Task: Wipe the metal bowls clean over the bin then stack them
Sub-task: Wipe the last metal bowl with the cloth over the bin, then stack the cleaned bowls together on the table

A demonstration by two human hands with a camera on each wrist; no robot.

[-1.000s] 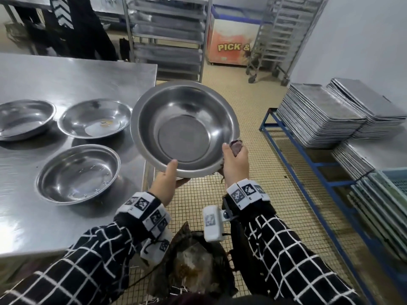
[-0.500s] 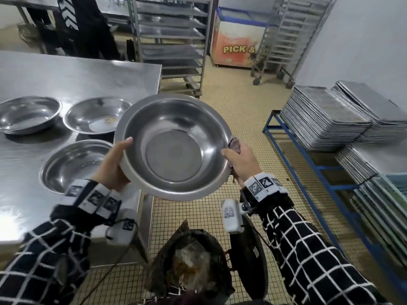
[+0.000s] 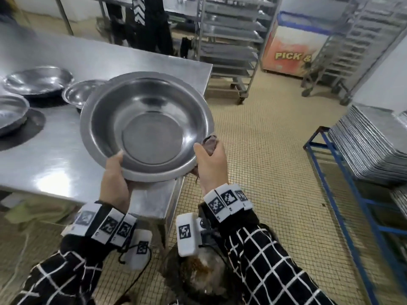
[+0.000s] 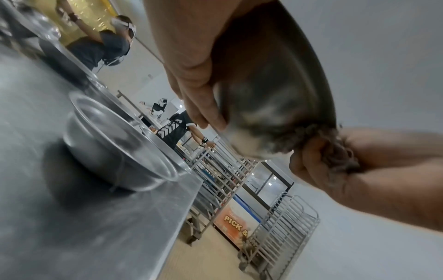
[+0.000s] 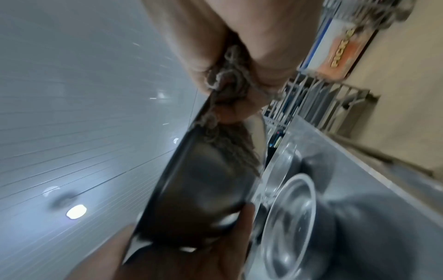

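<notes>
I hold a large metal bowl [image 3: 146, 126] tilted toward me, above the near right corner of the steel table [image 3: 66, 155]. My left hand [image 3: 114, 175] grips its near rim, thumb inside and fingers [image 4: 194, 98] under the bowl's outside [image 4: 275, 72]. My right hand [image 3: 211, 164] pinches the right rim together with a brownish frayed cloth [image 3: 210, 143], which also shows bunched in the fingers [image 5: 230, 89] against the bowl's wall [image 5: 199, 189]. Three more metal bowls [image 3: 37, 81] [image 3: 79, 93] [image 3: 11, 111] sit on the table to the left. The bin [image 3: 198, 276] with brown waste stands below my right wrist.
A blue-framed rack with stacked metal trays [image 3: 363, 150] lines the right side. Tray trolleys [image 3: 229, 40] and a freezer marked "PICK &" [image 3: 290, 53] stand behind, on the tiled floor. A person in dark clothes [image 3: 145, 20] stands beyond the table.
The bowl has moved left, from over the bin to over the table's corner. My left hand shifted along the rim. My right hand kept the cloth on the right rim.
</notes>
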